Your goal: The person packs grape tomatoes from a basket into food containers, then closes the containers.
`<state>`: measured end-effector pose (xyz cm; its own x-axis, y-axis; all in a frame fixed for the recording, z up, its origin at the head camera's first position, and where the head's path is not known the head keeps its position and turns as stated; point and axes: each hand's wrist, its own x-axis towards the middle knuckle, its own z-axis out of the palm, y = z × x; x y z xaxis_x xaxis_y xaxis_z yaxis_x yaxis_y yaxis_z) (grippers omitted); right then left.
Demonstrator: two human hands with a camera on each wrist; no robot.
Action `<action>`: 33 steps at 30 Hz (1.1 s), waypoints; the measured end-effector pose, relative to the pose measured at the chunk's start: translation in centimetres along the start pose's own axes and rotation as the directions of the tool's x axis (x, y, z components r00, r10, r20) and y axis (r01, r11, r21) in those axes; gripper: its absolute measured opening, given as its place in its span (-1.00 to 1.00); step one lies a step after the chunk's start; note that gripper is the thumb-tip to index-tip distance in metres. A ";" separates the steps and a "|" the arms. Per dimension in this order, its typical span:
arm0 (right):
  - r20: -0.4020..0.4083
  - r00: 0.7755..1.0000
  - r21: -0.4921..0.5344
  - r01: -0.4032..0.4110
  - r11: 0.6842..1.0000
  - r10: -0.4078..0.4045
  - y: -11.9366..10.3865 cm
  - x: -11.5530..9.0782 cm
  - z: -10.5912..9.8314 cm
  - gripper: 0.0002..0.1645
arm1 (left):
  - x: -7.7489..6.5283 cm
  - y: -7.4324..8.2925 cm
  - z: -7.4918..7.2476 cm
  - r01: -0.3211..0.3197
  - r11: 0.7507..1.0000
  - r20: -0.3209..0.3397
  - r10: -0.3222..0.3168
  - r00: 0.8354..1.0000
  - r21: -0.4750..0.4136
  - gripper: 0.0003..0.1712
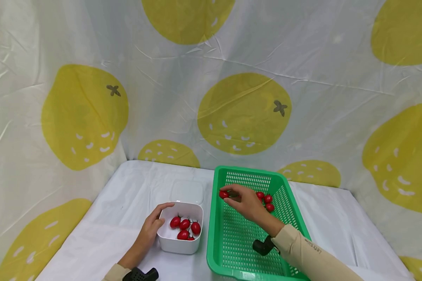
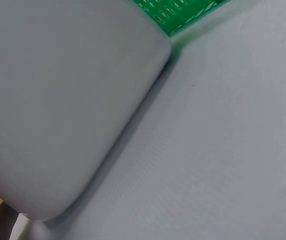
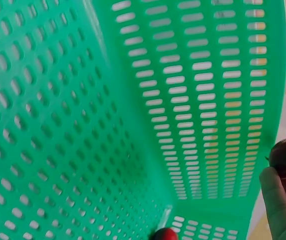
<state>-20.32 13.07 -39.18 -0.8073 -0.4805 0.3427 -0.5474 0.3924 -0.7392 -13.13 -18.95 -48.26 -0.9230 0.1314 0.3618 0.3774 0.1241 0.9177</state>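
Note:
My right hand (image 1: 244, 201) pinches a red cherry tomato (image 1: 223, 194) between thumb and fingers, over the left side of a green perforated basket (image 1: 216, 234). The same cherry tomato (image 3: 285, 159) shows at the right edge of the right wrist view. Several more cherry tomatoes (image 1: 268, 199) lie in the basket's far right part, some hidden by the hand. My left hand (image 1: 149, 226) grips the left side of a white square container (image 1: 179, 246), its fingers over the rim. Inside that container sit several cherry tomatoes (image 1: 185, 224) with green stems.
A clear flat lid (image 1: 187, 191) lies behind the white container. The basket stands close to the container's right. A white cloth (image 1: 126, 195) covers the table, and a curtain with yellow fruit prints (image 1: 244, 113) hangs behind and at the sides.

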 end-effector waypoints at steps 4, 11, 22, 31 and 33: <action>0.003 1.000 0.038 -0.006 0.999 0.005 -1.0 0.1 0.4 -0.61 | 0.0 0.0 -0.1 -0.011 1.000 -0.001 0.011 1.000 -0.009 -0.43; 0.023 1.000 0.100 -0.002 0.995 0.000 -2.3 0.3 1.5 -0.63 | 0.2 -0.1 -0.2 -0.064 0.998 0.020 0.065 0.998 -0.015 -0.42; 0.053 0.998 0.106 0.027 0.994 -0.033 -3.0 0.6 3.0 -0.61 | 0.1 0.2 -0.1 -0.061 0.998 0.023 0.061 0.998 -0.024 -0.42; 0.108 0.993 0.160 0.038 0.986 -0.055 -3.7 1.1 4.5 -0.65 | -0.1 0.0 -0.2 -0.045 0.999 0.028 0.046 0.999 -0.013 -0.41; 0.120 0.990 0.174 0.055 0.983 -0.077 -3.9 1.4 4.8 -0.66 | 0.0 0.0 -0.2 -0.046 0.999 0.022 0.046 0.999 -0.019 -0.41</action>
<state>-18.27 7.09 -38.60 -0.7308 -0.5995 0.3264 -0.5443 0.2231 -0.8087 -13.15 -19.16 -48.27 -0.9027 0.1585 0.3999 0.4176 0.0996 0.9032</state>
